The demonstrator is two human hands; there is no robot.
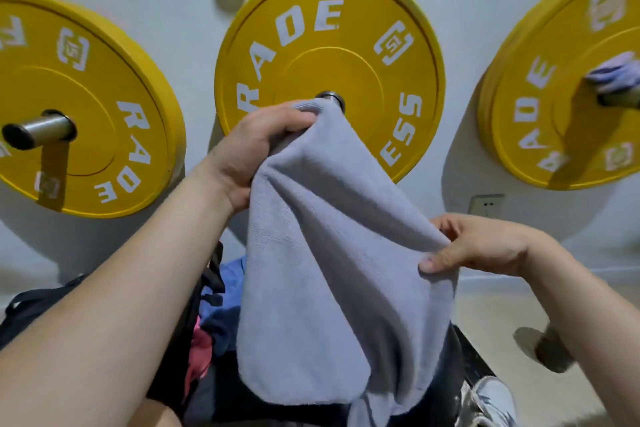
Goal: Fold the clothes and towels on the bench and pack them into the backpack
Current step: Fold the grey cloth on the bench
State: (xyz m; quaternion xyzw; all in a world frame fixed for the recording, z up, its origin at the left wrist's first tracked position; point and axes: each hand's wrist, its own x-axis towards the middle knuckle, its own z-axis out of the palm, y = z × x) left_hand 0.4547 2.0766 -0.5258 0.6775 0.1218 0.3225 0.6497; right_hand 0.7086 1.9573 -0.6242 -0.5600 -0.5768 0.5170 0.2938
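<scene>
The grey towel (329, 270) hangs in the air before the middle yellow weight plate (346, 55). Its long axis runs top to bottom. Its lower end droops over blue clothing (232, 274) beside the black backpack (34, 312). The left hand (256, 156) has its fingers curled round the top corner. The right hand (485, 246) pinches the right edge lower down.

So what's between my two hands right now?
The grey towel stretches between them, gripped by the left hand and pinched by the right hand, as the head view shows.
</scene>
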